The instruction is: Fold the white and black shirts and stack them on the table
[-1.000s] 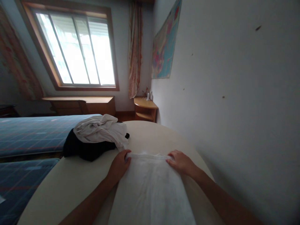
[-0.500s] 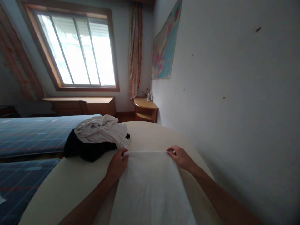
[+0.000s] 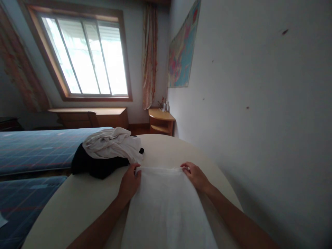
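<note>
- A blue plaid mattress (image 3: 49, 147) lies at the far left.
- A crumpled pale-grey cloth (image 3: 111, 143) sits on a black fabric bundle (image 3: 97, 167).
- The left hand (image 3: 129, 182) pinches the far left corner of a flat white cloth (image 3: 166, 204).
- That cloth lies on a round cream-coloured table (image 3: 166, 148) (its near end runs out of view).
- The right hand (image 3: 196, 175) grips the far right corner between thumb and fingers.

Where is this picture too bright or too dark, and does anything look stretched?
In the head view, the window glares nearly white; the flat white cloth looks dim and greyish; the wall on the right darkens low down; the window frame leans, perhaps from lens stretch.
</note>
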Action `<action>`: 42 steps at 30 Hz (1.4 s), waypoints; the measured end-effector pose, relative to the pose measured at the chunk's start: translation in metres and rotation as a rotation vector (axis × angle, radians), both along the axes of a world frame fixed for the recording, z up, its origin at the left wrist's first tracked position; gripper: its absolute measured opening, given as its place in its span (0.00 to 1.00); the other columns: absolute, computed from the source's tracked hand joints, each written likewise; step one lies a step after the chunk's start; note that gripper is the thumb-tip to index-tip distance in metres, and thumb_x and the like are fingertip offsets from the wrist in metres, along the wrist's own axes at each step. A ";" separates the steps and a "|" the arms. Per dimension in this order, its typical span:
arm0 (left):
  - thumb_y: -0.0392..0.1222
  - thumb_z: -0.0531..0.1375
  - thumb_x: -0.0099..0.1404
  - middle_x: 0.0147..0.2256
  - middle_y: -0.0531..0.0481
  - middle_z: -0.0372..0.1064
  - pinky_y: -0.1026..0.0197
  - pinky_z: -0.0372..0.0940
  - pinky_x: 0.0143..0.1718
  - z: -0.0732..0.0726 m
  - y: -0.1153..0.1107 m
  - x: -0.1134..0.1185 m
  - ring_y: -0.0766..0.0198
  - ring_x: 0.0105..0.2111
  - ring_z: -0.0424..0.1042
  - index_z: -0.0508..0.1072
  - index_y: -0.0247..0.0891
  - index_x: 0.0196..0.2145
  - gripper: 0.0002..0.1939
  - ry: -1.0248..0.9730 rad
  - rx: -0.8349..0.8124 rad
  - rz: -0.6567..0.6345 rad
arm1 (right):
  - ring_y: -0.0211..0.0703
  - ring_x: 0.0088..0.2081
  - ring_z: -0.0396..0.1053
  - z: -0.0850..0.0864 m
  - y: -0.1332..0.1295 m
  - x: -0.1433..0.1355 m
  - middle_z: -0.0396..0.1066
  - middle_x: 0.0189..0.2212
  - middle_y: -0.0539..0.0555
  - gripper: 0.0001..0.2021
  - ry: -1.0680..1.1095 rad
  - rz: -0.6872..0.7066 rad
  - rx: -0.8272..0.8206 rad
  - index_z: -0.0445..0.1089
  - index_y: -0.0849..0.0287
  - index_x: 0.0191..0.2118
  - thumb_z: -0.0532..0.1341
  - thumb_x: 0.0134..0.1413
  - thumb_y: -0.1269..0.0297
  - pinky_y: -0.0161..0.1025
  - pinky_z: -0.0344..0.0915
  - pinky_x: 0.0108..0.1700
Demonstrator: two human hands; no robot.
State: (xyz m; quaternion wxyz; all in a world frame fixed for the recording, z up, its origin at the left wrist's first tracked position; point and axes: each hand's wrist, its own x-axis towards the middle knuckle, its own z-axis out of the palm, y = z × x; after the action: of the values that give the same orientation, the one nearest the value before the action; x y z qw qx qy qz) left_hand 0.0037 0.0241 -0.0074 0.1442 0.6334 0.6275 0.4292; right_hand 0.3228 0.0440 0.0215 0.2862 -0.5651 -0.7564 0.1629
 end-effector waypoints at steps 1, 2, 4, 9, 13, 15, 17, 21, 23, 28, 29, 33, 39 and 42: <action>0.41 0.53 0.64 0.43 0.45 0.74 0.52 0.68 0.49 -0.002 0.001 -0.001 0.55 0.43 0.74 0.70 0.39 0.47 0.14 0.014 -0.002 -0.017 | 0.46 0.47 0.72 -0.001 0.000 0.000 0.76 0.44 0.58 0.13 -0.027 0.009 -0.022 0.74 0.59 0.44 0.54 0.61 0.64 0.42 0.64 0.52; 0.39 0.53 0.64 0.45 0.45 0.74 0.52 0.67 0.51 -0.004 0.002 -0.001 0.55 0.45 0.74 0.70 0.39 0.47 0.14 0.027 0.005 -0.032 | 0.46 0.47 0.72 -0.002 0.001 0.000 0.76 0.44 0.57 0.13 -0.052 0.008 -0.036 0.74 0.59 0.44 0.54 0.61 0.65 0.42 0.64 0.52; 0.38 0.52 0.64 0.48 0.44 0.73 0.50 0.65 0.55 -0.008 0.004 -0.002 0.54 0.49 0.72 0.69 0.40 0.48 0.15 0.044 0.030 -0.045 | 0.45 0.47 0.72 0.000 0.001 -0.001 0.76 0.45 0.56 0.13 -0.097 -0.022 -0.040 0.74 0.58 0.45 0.54 0.61 0.67 0.41 0.64 0.53; 0.35 0.52 0.64 0.52 0.42 0.70 0.47 0.62 0.59 -0.015 0.002 0.001 0.53 0.54 0.69 0.69 0.38 0.52 0.19 0.160 0.083 -0.041 | 0.48 0.52 0.69 0.007 -0.009 -0.019 0.72 0.52 0.60 0.15 -0.277 -0.125 0.028 0.73 0.59 0.51 0.54 0.61 0.69 0.44 0.62 0.56; 0.41 0.52 0.69 0.61 0.40 0.61 0.44 0.54 0.64 -0.015 -0.007 0.008 0.49 0.62 0.59 0.67 0.38 0.60 0.23 0.398 0.193 -0.068 | 0.52 0.65 0.55 0.005 -0.029 -0.044 0.62 0.63 0.58 0.23 -0.348 0.102 0.085 0.65 0.53 0.62 0.55 0.65 0.54 0.54 0.45 0.67; 0.44 0.52 0.71 0.64 0.40 0.58 0.44 0.53 0.65 -0.016 -0.011 0.011 0.47 0.65 0.55 0.67 0.39 0.60 0.23 0.501 0.129 -0.122 | 0.54 0.69 0.46 0.002 -0.036 -0.053 0.55 0.68 0.55 0.29 -0.378 0.279 -0.005 0.58 0.49 0.67 0.52 0.66 0.45 0.57 0.38 0.69; 0.46 0.51 0.72 0.63 0.39 0.60 0.42 0.53 0.64 -0.016 -0.013 0.014 0.44 0.65 0.55 0.68 0.38 0.61 0.24 0.567 0.011 -0.154 | 0.55 0.71 0.40 -0.002 -0.039 -0.056 0.48 0.71 0.54 0.32 -0.411 0.358 -0.107 0.52 0.48 0.70 0.48 0.66 0.41 0.59 0.34 0.69; 0.45 0.49 0.72 0.61 0.37 0.63 0.43 0.53 0.63 -0.010 -0.012 0.014 0.44 0.63 0.58 0.67 0.36 0.62 0.24 0.631 -0.086 -0.165 | 0.55 0.72 0.37 -0.005 -0.031 -0.047 0.43 0.72 0.58 0.37 -0.421 0.247 -0.178 0.46 0.57 0.72 0.43 0.67 0.40 0.57 0.32 0.70; 0.43 0.50 0.71 0.58 0.36 0.66 0.46 0.53 0.63 -0.004 -0.008 0.012 0.47 0.61 0.61 0.67 0.33 0.61 0.24 0.650 -0.093 -0.196 | 0.55 0.71 0.40 -0.006 -0.024 -0.038 0.45 0.71 0.61 0.39 -0.412 0.188 -0.185 0.47 0.62 0.71 0.44 0.66 0.40 0.56 0.34 0.70; 0.44 0.59 0.64 0.54 0.36 0.71 0.52 0.58 0.58 0.016 0.017 0.000 0.48 0.57 0.66 0.72 0.33 0.56 0.23 0.600 -0.313 -0.257 | 0.57 0.64 0.56 0.001 -0.003 -0.017 0.60 0.64 0.65 0.32 -0.401 0.147 -0.148 0.61 0.65 0.65 0.55 0.63 0.48 0.52 0.50 0.65; 0.44 0.61 0.62 0.51 0.38 0.74 0.54 0.61 0.55 0.020 0.024 -0.003 0.49 0.54 0.69 0.74 0.34 0.52 0.21 0.593 -0.351 -0.276 | 0.57 0.62 0.60 0.003 0.002 -0.014 0.64 0.61 0.66 0.31 -0.395 0.146 -0.152 0.65 0.65 0.63 0.58 0.60 0.50 0.50 0.53 0.63; 0.40 0.64 0.56 0.40 0.44 0.78 0.62 0.66 0.44 0.034 0.045 -0.006 0.55 0.42 0.76 0.79 0.36 0.41 0.14 0.581 -0.445 -0.350 | 0.52 0.48 0.72 0.012 0.020 -0.006 0.76 0.47 0.62 0.22 -0.285 0.119 -0.299 0.75 0.64 0.50 0.66 0.51 0.56 0.40 0.65 0.49; 0.36 0.64 0.56 0.38 0.45 0.78 0.63 0.65 0.39 0.056 0.063 0.008 0.56 0.40 0.76 0.78 0.36 0.39 0.11 0.548 -0.369 -0.319 | 0.47 0.39 0.74 0.020 0.040 -0.001 0.78 0.38 0.56 0.11 -0.235 0.029 -0.290 0.76 0.61 0.41 0.67 0.51 0.64 0.35 0.63 0.36; 0.38 0.61 0.61 0.41 0.44 0.77 0.60 0.64 0.42 0.069 0.074 0.016 0.54 0.43 0.75 0.76 0.38 0.44 0.13 0.512 -0.249 -0.244 | 0.49 0.44 0.73 0.031 0.052 0.002 0.77 0.43 0.59 0.13 -0.204 -0.065 -0.169 0.74 0.60 0.45 0.66 0.54 0.62 0.38 0.64 0.42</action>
State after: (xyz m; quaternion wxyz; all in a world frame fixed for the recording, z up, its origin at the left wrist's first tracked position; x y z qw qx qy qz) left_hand 0.0196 0.0979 0.0618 0.1084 0.7691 0.6105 0.1551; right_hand 0.3252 0.0964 0.0524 0.1642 -0.6249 -0.7466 0.1586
